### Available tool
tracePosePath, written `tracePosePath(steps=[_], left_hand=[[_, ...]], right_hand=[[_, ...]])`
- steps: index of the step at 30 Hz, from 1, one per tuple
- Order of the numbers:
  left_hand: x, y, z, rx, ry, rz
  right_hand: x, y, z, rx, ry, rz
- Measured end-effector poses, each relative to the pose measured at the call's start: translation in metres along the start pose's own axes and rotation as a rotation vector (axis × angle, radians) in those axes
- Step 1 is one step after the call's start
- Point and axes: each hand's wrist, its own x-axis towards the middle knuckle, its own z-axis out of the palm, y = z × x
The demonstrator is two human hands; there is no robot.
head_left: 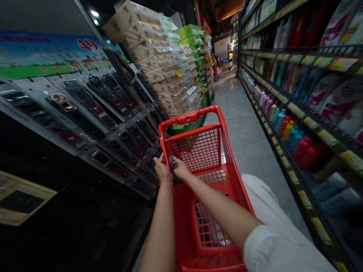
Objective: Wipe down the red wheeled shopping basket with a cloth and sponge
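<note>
Beige wrapped packs stacked tall, green packs just beyond. Opposite: shelves of coloured bottles, yellow price tags along edges. Grey tiled floor between. Blue-and-green banner, red 49 on it.

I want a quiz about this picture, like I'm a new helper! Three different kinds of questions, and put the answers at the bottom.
1. What colour is the shopping cart?
A) green
B) red
C) blue

2. True or false: colourful bottles stand on the shelves at the right of the picture.

3. Which of the person's own hands is touching the small dark thing at the cart's side?

Key:
1. B, red.
2. True.
3. The right hand.
</note>
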Motion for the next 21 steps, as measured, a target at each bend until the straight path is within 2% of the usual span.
tracePosePath(steps=[2,4,6,9,11,12,15,17,19,21], left_hand=[[0.001,0.001,0.0,0.012,0.007,-0.009],[0.001,0.003,0.001,0.006,0.007,-0.025],[-0.001,0.005,0.003,-0.016,0.002,-0.042],[-0.004,0.006,0.004,-0.027,-0.001,-0.043],[-0.005,0.006,0.003,-0.03,-0.006,-0.04],[-0.005,0.006,0.003,-0.037,-0.011,-0.044],[-0.003,0.005,0.001,-0.052,-0.016,-0.056],[-0.002,0.004,0.001,-0.041,-0.012,-0.04],[-0.002,0.002,0.002,-0.006,-0.009,0.001],[-0.001,0.001,0.003,0.034,-0.013,0.037]], right_hand=[[-0.004,-0.01,0.0,0.038,-0.006,-0.16],[-0.017,-0.007,-0.002,0.043,-0.018,-0.206],[-0.037,0.008,-0.004,0.011,-0.005,-0.097],[-0.059,0.032,-0.002,-0.052,0.009,0.195],[-0.06,0.033,0.0,-0.031,0.019,0.232],[-0.057,0.028,0.0,-0.002,0.023,0.174],[-0.048,0.011,-0.004,0.075,-0.001,-0.125],[-0.051,0.009,-0.009,0.07,-0.044,-0.232],[-0.061,0.019,-0.013,0.008,-0.078,-0.126],[-0.072,0.033,-0.014,-0.066,-0.073,0.096]])
